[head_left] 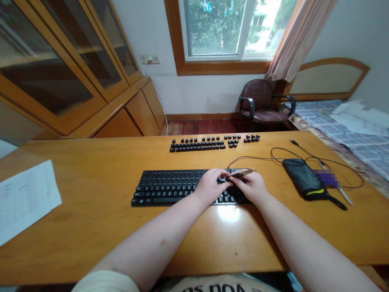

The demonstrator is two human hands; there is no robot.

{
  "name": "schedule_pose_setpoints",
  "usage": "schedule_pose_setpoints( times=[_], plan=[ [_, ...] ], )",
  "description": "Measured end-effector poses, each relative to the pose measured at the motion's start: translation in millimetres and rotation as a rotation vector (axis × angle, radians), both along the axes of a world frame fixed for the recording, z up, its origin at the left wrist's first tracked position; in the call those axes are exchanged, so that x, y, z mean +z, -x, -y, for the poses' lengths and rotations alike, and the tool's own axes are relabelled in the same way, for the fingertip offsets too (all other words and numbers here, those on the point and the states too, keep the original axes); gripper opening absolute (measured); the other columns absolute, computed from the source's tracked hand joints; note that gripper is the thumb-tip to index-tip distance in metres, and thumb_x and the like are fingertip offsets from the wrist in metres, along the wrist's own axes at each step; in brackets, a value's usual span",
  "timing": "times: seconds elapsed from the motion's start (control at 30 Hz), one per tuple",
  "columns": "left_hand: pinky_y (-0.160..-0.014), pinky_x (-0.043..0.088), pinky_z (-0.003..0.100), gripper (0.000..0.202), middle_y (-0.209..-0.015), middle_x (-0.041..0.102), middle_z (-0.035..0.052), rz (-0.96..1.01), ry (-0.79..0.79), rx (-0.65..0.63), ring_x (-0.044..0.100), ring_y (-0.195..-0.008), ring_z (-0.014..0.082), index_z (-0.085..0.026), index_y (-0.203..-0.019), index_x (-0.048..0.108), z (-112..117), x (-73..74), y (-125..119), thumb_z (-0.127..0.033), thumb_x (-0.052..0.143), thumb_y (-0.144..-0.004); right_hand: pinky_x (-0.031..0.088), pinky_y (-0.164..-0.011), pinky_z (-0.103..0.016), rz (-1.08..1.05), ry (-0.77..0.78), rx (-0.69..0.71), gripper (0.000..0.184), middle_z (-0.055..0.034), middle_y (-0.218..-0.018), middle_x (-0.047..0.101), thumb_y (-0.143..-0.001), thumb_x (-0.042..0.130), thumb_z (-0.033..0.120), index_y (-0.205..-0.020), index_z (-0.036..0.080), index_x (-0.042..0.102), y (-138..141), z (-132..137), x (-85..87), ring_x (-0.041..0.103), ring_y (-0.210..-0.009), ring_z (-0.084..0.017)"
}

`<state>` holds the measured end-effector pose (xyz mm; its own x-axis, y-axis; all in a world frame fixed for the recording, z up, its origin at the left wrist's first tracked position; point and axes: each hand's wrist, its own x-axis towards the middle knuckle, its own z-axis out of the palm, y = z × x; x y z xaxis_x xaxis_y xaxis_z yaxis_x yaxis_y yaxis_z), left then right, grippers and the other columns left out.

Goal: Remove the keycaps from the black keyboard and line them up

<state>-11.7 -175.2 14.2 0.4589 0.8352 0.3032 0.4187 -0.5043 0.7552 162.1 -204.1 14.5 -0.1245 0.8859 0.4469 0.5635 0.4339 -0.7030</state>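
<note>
A black keyboard (170, 187) lies on the wooden desk, its upper rows stripped of keycaps and the lower rows still capped. Over its right part, my left hand (211, 186) is closed, thumb and fingers pinching a small dark piece (223, 179) that looks like a keycap. My right hand (252, 185) meets it there, closed around a slim dark tool (243, 173) with a narrow end pointing right, perhaps tweezers. The fingertips of both hands nearly touch, and they hide the tool's working end and part of the number pad.
Loose black keycaps (197, 146) stand in rows behind the keyboard. At right lie a dark pouch (299, 178), a blurred purple item (327, 179) and a looping black cable (361, 172). A printed paper sheet (28, 198) is at the left. A chair (258, 101) stands beyond the desk.
</note>
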Motion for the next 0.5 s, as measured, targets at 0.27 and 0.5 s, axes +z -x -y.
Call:
schedule_pose_setpoints(
  times=[0.27, 0.5],
  plan=[
    [-0.077, 0.047, 0.026, 0.029, -0.086, 0.064, -0.0023, 0.007, 0.062, 0.019, 0.059, -0.082, 0.0141, -0.020, -0.088, 0.057, 0.4, 1.3, 0.1, -0.023, 0.074, -0.063, 0.053, -0.069, -0.030, -0.052, 0.095, -0.071, 0.017, -0.0036, -0.081, 0.072, -0.080, 0.059, 0.034, -0.082, 0.022, 0.071, 4.8, 1.6, -3.2, 0.067, -0.074, -0.020],
    [-0.074, 0.047, 0.027, 0.029, -0.082, 0.061, -0.0021, -0.036, 0.041, -0.005, 0.058, -0.080, 0.0152, -0.019, -0.082, 0.054, 1.3, 3.3, 0.3, -0.026, 0.075, -0.062, 0.051, -0.061, -0.028, -0.125, 0.203, -0.130, 0.019, -0.0036, -0.072, 0.071, -0.078, 0.060, 0.034, -0.075, 0.019, 0.071, 11.8, 3.9, 4.5, 0.066, -0.066, -0.019]
  ],
)
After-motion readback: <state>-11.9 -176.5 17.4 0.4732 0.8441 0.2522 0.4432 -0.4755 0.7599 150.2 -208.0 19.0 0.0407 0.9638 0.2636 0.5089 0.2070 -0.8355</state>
